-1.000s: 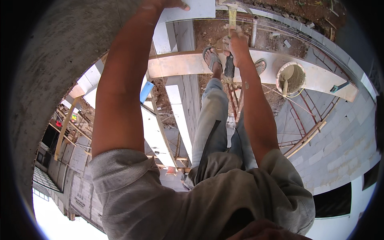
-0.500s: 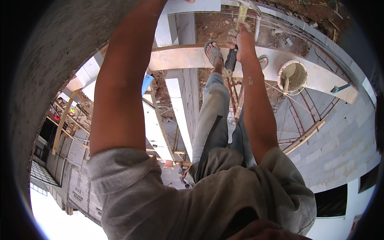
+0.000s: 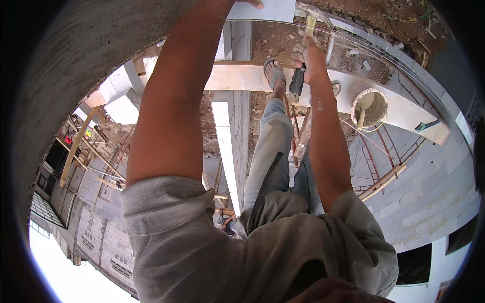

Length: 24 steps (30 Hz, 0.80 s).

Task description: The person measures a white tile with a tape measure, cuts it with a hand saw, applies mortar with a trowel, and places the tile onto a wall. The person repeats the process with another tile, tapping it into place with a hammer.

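My left hand [image 3: 250, 2] is at the top edge, mostly cut off by the frame. Its visible fingers lie stretched out against a white block [image 3: 268, 12]. My right hand [image 3: 311, 53] is closed around a hand tool with a black grip [image 3: 297, 83] and a yellowish upper part [image 3: 310, 24]. The tool stands roughly upright in the picture, and its working end cannot be made out clearly. A thin taut string runs past the block and the tool's upper part.
My sandalled foot [image 3: 275, 74] stands on a curved plank [image 3: 230, 77]. On its right part sit a mortar-smeared bucket [image 3: 370, 107] with a tool inside and a small dark green tool [image 3: 428, 124]. Scaffold poles [image 3: 382, 183] show below. A rough grey wall [image 3: 96, 45] rises at left.
My left arm and the white block have shifted right in the picture, and more of the block's right end shows. The view has shifted slightly. My right hand keeps its grip on the tool.
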### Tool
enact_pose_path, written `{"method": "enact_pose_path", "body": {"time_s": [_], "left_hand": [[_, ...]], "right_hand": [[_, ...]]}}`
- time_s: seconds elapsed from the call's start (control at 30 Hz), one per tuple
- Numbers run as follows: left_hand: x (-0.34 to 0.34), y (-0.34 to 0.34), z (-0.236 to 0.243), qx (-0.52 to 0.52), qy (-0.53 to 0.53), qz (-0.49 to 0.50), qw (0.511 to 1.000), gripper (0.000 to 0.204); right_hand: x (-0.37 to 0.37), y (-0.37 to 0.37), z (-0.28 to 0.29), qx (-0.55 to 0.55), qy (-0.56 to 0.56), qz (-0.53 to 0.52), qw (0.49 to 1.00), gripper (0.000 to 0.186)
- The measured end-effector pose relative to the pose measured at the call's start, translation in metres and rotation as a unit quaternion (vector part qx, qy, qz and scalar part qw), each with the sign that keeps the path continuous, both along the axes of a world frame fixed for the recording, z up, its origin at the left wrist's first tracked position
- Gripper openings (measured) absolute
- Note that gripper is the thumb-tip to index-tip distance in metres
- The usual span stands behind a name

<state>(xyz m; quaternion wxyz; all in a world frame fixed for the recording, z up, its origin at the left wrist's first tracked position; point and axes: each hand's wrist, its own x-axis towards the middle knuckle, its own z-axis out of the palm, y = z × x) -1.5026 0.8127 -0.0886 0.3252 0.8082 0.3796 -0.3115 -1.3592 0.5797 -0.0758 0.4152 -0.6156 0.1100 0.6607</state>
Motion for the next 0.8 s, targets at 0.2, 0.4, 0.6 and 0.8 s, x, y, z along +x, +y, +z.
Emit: {"method": "enact_pose_path", "body": {"time_s": [0.2, 0.4, 0.6, 0.8], "left_hand": [[-0.013, 0.001, -0.038, 0.036, -0.022, -0.018, 0.999, 0.068], [-0.006, -0.003, -0.030, 0.052, -0.110, -0.035, 0.992, 0.076], [-0.017, -0.002, -0.038, -0.004, -0.168, 0.033, 0.985, 0.083], [-0.014, 0.002, -0.033, -0.012, -0.177, 0.047, 0.983, 0.087]], "right_hand": [[0.001, 0.006, -0.003, -0.001, -0.031, 0.018, 0.999, 0.028], [0.004, 0.004, -0.010, -0.012, -0.038, -0.004, 0.999, 0.028], [0.008, 0.011, -0.009, -0.009, -0.069, 0.070, 0.995, 0.029], [0.006, -0.037, -0.016, 0.184, -0.605, 0.272, 0.725, 0.039]]}}
